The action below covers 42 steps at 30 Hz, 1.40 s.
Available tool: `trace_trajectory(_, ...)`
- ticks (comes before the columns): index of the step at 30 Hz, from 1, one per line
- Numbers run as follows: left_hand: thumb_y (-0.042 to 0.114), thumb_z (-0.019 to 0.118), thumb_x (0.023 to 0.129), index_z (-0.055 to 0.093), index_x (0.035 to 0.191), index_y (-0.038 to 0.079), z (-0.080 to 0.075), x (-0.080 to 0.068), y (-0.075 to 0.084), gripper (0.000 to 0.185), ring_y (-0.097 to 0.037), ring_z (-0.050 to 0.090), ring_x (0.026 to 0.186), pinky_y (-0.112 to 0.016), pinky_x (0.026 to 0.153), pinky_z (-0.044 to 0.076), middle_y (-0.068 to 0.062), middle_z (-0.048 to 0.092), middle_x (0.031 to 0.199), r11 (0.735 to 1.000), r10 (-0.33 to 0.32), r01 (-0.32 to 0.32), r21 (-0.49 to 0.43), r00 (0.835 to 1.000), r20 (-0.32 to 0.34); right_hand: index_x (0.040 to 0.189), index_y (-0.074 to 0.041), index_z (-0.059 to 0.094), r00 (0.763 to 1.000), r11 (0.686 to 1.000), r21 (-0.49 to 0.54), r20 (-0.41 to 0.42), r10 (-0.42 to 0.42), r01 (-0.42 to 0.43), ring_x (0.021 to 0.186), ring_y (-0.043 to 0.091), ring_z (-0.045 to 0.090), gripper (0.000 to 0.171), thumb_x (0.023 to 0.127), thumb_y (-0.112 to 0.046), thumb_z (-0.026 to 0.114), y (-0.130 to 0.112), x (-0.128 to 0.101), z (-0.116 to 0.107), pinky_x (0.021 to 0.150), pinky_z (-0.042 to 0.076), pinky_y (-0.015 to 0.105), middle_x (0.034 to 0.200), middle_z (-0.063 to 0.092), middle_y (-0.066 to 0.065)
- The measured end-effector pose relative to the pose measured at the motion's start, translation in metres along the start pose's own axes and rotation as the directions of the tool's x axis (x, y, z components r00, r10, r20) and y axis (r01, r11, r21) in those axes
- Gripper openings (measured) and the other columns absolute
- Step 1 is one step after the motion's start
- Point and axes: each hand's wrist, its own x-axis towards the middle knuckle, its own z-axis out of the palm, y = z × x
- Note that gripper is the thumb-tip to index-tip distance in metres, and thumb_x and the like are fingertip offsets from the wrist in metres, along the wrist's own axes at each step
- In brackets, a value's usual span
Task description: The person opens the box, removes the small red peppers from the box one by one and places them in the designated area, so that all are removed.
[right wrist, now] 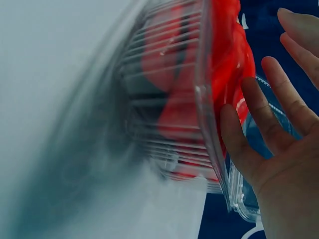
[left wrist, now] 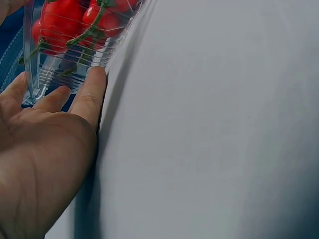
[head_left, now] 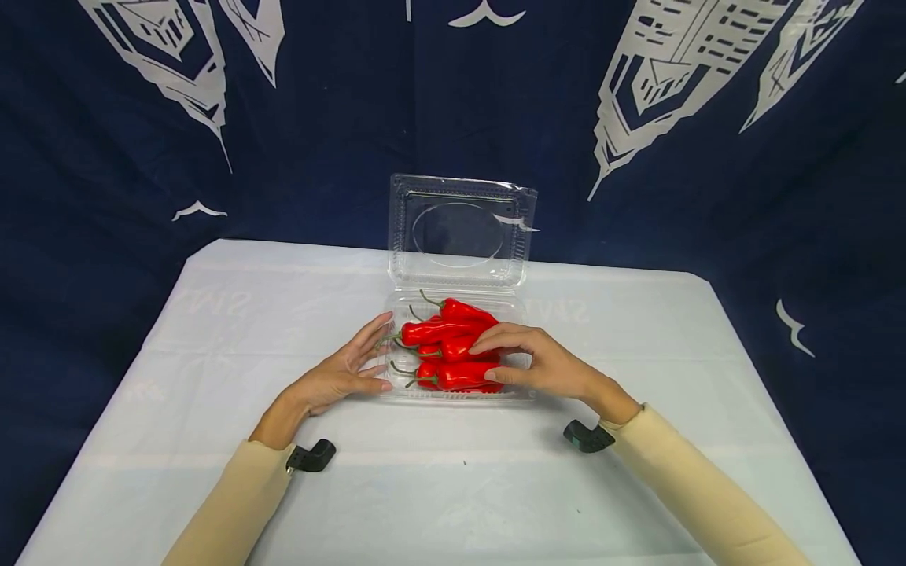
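A clear plastic clamshell box (head_left: 453,397) stands open on the white table, its lid (head_left: 460,232) upright behind the tray. Several red chili peppers (head_left: 446,330) with green stems fill the tray. My left hand (head_left: 378,354) lies open against the tray's left wall, straight fingers touching the plastic; the left wrist view shows the left hand (left wrist: 55,129) at the ribbed box wall (left wrist: 65,69) with peppers (left wrist: 60,20) behind it. My right hand (head_left: 506,358) rests open on the peppers at the tray's right. In the right wrist view the right hand (right wrist: 269,134) spreads beside the box rim (right wrist: 204,99) and the peppers (right wrist: 229,55).
The white tablecloth (head_left: 453,487) stretches wide around the box, with its edges near the frame's left and right. A dark blue curtain (head_left: 106,196) with white prints hangs behind the table. Black wrist mounts (head_left: 311,456) sit on both beige sleeves.
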Motion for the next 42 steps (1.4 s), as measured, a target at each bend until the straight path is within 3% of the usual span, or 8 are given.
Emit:
trace_trajectory(5,0.002,0.080,0.081,0.005,0.162,0.030,0.000,0.001,0.000,0.114,-0.040,0.008,0.154,-0.058,0.124,0.018,-0.004,-0.002,0.170,1.000,-0.004,0.004,0.004,1.000,0.001,0.127,-0.014,0.069,1.000,1.000,-0.012,0.007,-0.002,0.002,0.120,0.014,0.057,0.038,0.090,-0.016,0.076,0.004,0.001,0.007,0.098,0.056,0.042,0.128,0.064,-0.001)
trace_trajectory(13,0.002,0.080,0.081,0.006,0.162,0.030,0.000,0.001,0.000,0.113,-0.040,0.007,0.154,-0.058,0.124,0.018,-0.004,-0.003,0.170,1.000,-0.006,0.006,0.006,1.000,-0.001,0.127,-0.014,0.069,0.999,0.998,-0.054,0.015,-0.028,0.029,0.124,0.017,0.057,0.038,0.090,-0.018,0.076,0.005,0.004,0.015,0.106,0.051,0.035,0.129,0.065,-0.001)
trace_trajectory(30,0.001,0.079,0.083,0.005,0.162,0.030,-0.001,0.000,-0.002,0.112,-0.035,0.000,0.156,-0.060,0.123,0.019,-0.003,-0.003,0.170,1.000,0.015,-0.015,0.013,1.000,0.004,0.126,-0.015,0.070,0.998,0.991,-0.118,0.026,-0.063,0.066,0.124,0.016,0.058,0.045,0.083,-0.006,0.080,0.009,0.007,0.025,0.110,0.046,0.039,0.129,0.067,-0.003)
trace_trajectory(42,0.001,0.079,0.083,0.005,0.162,0.031,-0.001,0.000,-0.001,0.112,-0.036,0.000,0.155,-0.059,0.123,0.018,-0.003,-0.004,0.170,1.000,0.013,-0.013,0.008,1.000,0.013,0.124,-0.017,0.072,1.000,0.992,-0.127,0.015,-0.024,0.026,0.123,0.013,0.060,0.043,0.083,-0.009,0.082,0.008,0.006,0.024,0.110,0.047,0.043,0.126,0.069,-0.007)
